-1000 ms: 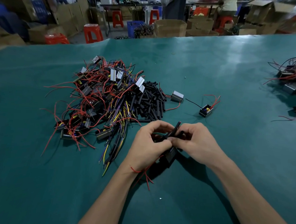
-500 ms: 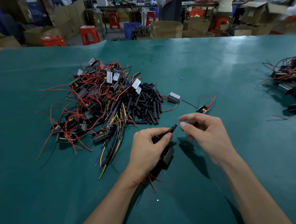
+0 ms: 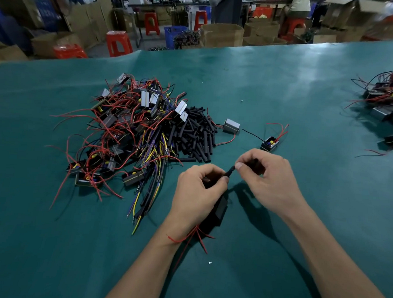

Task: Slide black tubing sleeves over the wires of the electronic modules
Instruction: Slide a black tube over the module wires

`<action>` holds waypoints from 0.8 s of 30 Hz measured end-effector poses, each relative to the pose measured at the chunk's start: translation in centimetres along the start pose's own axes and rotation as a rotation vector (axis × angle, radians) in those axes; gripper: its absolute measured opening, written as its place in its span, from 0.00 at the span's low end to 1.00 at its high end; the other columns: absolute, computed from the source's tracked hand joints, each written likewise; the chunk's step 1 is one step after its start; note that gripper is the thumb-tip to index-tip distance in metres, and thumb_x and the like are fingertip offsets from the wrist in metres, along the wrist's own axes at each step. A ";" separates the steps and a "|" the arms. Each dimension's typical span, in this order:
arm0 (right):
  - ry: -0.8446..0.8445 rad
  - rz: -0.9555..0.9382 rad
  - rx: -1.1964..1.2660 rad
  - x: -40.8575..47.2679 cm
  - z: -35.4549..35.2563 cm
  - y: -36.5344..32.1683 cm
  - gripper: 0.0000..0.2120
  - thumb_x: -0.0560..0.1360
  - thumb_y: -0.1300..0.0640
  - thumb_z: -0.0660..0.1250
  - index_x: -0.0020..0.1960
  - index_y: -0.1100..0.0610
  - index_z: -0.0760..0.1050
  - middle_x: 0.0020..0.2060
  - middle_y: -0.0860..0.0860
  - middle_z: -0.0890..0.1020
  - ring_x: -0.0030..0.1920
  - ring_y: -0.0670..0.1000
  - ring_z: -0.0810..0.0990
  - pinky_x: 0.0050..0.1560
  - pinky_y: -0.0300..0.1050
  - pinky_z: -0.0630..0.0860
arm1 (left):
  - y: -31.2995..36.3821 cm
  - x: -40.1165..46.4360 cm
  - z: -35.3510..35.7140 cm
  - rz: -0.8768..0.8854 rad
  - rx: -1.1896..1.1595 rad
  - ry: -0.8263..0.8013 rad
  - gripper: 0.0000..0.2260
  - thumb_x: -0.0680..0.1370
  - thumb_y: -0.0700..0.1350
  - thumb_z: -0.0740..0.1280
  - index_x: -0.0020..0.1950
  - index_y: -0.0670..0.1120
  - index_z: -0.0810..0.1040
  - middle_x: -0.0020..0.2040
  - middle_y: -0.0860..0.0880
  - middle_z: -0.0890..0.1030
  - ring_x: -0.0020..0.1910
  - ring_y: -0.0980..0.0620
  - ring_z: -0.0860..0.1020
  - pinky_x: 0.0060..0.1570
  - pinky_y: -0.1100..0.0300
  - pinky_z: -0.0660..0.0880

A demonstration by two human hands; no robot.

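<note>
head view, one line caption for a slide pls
Both hands, left and right, work a black sleeve onto a module wire beside the sleeve pile.

Two bare forearms are in view, entering from the lower edge. No sleeve covers either arm up to the frame edge. Left hand [image 3: 195, 192]: no glove, ring, watch or band visible. Right hand [image 3: 271, 180]: likewise uncovered, nothing worn at the wrist. Fingernails are short and unpainted where visible.
</note>
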State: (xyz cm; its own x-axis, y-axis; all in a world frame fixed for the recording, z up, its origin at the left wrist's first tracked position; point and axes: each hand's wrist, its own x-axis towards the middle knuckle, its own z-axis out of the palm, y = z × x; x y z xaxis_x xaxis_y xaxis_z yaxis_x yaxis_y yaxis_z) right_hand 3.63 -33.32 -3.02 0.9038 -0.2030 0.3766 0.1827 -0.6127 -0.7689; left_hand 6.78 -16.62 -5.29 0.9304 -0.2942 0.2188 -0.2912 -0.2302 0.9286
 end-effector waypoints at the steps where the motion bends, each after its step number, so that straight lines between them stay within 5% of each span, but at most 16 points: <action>1: -0.002 -0.007 -0.027 -0.1 0.2 -0.1 0.08 0.76 0.61 0.72 0.40 0.51 0.79 0.31 0.43 0.79 0.33 0.45 0.76 0.36 0.33 0.70 | 0.0 0.0 0.0 -0.003 0.006 0.002 0.05 0.72 0.48 0.70 0.42 0.49 0.84 0.33 0.54 0.83 0.33 0.56 0.79 0.40 0.53 0.78; 8: 0.006 0.068 -0.031 0.0 1.0 0.3 0.11 0.79 0.59 0.67 0.40 0.50 0.73 0.29 0.38 0.75 0.30 0.43 0.71 0.33 0.32 0.67 | 0.1 0.1 -0.2 0.119 0.068 -0.015 0.11 0.76 0.43 0.70 0.52 0.58 0.75 0.34 0.56 0.74 0.32 0.55 0.72 0.35 0.57 0.71; 14: 0.054 0.137 0.017 0.4 1.7 0.6 0.10 0.79 0.60 0.67 0.39 0.52 0.76 0.30 0.36 0.78 0.32 0.40 0.73 0.35 0.31 0.68 | 0.3 -0.2 0.4 0.215 0.192 0.008 0.08 0.76 0.39 0.67 0.48 0.50 0.84 0.43 0.55 0.82 0.47 0.54 0.79 0.50 0.53 0.76; 18: 0.126 0.171 0.168 0.5 1.2 0.5 0.09 0.77 0.58 0.71 0.39 0.52 0.80 0.32 0.45 0.82 0.32 0.43 0.74 0.37 0.38 0.72 | 0.2 -0.3 0.4 0.268 0.361 0.086 0.08 0.77 0.40 0.66 0.51 0.47 0.84 0.44 0.51 0.81 0.48 0.49 0.76 0.51 0.57 0.72; 21: 0.037 0.211 0.442 0.2 0.6 -0.3 0.10 0.77 0.53 0.71 0.39 0.56 0.83 0.33 0.54 0.83 0.31 0.50 0.76 0.36 0.46 0.74 | 0.2 -0.4 0.2 0.294 0.496 0.124 0.09 0.79 0.39 0.66 0.56 0.45 0.83 0.44 0.48 0.79 0.47 0.47 0.73 0.50 0.57 0.69; 24: -0.078 0.183 0.504 -0.3 0.9 -0.8 0.05 0.75 0.59 0.76 0.40 0.57 0.85 0.33 0.59 0.83 0.31 0.50 0.76 0.35 0.42 0.76 | 0.0 -0.3 0.0 0.297 0.559 0.143 0.10 0.79 0.41 0.64 0.57 0.45 0.83 0.42 0.47 0.77 0.46 0.47 0.71 0.48 0.53 0.69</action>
State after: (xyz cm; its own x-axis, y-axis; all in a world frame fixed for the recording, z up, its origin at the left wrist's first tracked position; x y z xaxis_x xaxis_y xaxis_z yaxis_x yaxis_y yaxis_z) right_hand 3.59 -32.09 -2.96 0.9607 -0.2031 0.1890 0.1657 -0.1264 -0.9780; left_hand 6.48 -16.53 -5.39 0.8018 -0.3018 0.5158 -0.5766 -0.6174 0.5352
